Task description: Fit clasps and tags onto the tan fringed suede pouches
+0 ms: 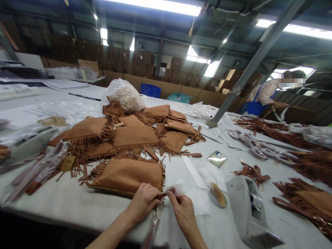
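Note:
A brown fringed pouch [129, 174] lies flat on the white table in front of me, its zipper edge towards me. At its right near corner, my left hand [145, 200] is closed on a short brown leather strap [163, 195]. My right hand [183, 209] pinches the other end of this strap, with a piece of thin white wrapping [179, 187] by its fingertips. Below and between the hands, a longer strap in clear wrapping [153, 228] with a metal clip runs towards the table's near edge. The fingers partly hide the short strap.
More fringed pouches [135, 136] are heaped beyond. Tape dispensers [249, 211] stand right and left. A brush [218, 195], a phone [217, 159], wrapped straps [44, 169] and a metal post [249, 69] are around. Another person [264, 91] stands at the far right; someone's fingers [3, 152] show at the left edge.

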The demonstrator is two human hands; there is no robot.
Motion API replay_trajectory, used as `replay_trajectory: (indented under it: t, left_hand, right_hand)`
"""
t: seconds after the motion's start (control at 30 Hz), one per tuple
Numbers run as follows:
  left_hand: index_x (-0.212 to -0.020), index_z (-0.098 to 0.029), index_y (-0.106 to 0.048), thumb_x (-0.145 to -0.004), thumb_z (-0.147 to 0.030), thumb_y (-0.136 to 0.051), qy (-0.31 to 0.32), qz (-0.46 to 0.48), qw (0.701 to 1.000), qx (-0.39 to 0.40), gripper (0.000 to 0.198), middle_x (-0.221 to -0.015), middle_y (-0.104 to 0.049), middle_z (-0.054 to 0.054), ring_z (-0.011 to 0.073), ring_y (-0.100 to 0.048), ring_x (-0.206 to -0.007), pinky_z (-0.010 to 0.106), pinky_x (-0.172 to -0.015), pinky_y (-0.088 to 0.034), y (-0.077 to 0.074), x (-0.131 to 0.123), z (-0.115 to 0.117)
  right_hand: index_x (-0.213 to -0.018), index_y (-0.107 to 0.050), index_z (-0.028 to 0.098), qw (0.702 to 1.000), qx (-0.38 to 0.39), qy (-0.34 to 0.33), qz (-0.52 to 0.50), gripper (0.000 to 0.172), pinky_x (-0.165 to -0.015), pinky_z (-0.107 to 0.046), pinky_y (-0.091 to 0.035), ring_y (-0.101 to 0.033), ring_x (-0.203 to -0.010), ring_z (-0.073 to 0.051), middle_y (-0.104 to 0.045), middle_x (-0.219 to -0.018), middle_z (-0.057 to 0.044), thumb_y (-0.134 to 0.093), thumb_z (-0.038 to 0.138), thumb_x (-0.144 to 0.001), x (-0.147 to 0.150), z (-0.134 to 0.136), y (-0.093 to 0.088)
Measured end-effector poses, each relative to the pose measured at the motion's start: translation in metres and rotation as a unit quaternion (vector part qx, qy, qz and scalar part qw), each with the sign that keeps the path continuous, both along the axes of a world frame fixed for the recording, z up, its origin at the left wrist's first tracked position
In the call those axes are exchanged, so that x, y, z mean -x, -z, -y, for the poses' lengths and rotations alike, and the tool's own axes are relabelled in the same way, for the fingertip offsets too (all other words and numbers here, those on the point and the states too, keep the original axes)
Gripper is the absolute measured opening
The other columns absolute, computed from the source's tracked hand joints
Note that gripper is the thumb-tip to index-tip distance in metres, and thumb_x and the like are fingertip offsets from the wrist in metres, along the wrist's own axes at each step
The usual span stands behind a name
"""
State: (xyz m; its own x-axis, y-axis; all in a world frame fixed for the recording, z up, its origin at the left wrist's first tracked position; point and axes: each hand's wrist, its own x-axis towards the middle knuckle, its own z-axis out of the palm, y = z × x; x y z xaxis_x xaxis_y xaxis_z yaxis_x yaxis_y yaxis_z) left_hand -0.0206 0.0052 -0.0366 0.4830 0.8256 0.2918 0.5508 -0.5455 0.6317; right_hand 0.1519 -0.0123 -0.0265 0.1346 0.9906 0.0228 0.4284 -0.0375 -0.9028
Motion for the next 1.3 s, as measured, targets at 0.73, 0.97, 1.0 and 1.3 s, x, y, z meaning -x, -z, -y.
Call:
replay_trajectory:
  t: [0.73,0.97,1.0,1.3]
  left_hand:
    - [-0.079,-0.018,-0.06,-0.087,-0.031,-0.05,-0.137,0.136,0.98,0.054,0.018,-0.086,-0.066,0.008,0.0231,-0.057,-0.088,0.036,-0.081,-0.041,0.003,0.018,0.021]
    - [-0.072,-0.015,-0.055,-0.066,-0.078,-0.05,-0.175,0.321,0.742,0.562,0.063,-0.054,-0.055,-0.001,0.013,-0.05,-0.045,0.022,-0.044,-0.037,-0.003,0.012,0.054]
    - [-0.067,-0.015,-0.054,-0.059,-0.077,-0.059,-0.172,0.334,0.745,0.551,0.062,-0.051,-0.051,-0.003,0.0107,-0.046,-0.044,0.021,-0.044,-0.035,-0.003,0.012,0.054]
    - [-0.059,-0.012,-0.064,-0.058,-0.041,-0.072,-0.206,0.28,0.847,0.402,0.03,-0.05,-0.055,-0.001,0.0101,-0.041,-0.047,0.023,-0.047,-0.028,-0.004,0.027,0.035]
  right_hand:
    - [-0.088,-0.071,0.022,0.98,-0.132,-0.114,0.1,0.024,-0.065,-0.027,-0.048,-0.062,-0.072,-0.019,-0.068,-0.077,-0.005,-0.051,0.035,-0.088,0.015,0.016,0.032]
    - [-0.117,-0.062,0.017,0.872,-0.363,-0.184,0.271,0.033,-0.062,-0.031,-0.049,-0.055,-0.068,-0.018,-0.065,-0.075,-0.008,-0.044,0.012,-0.09,0.018,0.028,0.037]
    - [-0.117,-0.061,0.018,0.875,-0.36,-0.191,0.26,0.032,-0.064,-0.032,-0.05,-0.057,-0.071,-0.019,-0.066,-0.078,-0.009,-0.046,0.013,-0.089,0.019,0.03,0.036]
    - [-0.081,-0.067,0.012,0.955,0.212,-0.093,-0.183,0.042,-0.044,-0.023,-0.043,-0.054,-0.045,-0.011,-0.064,-0.06,-0.004,-0.059,0.054,-0.078,0.022,0.046,0.021]
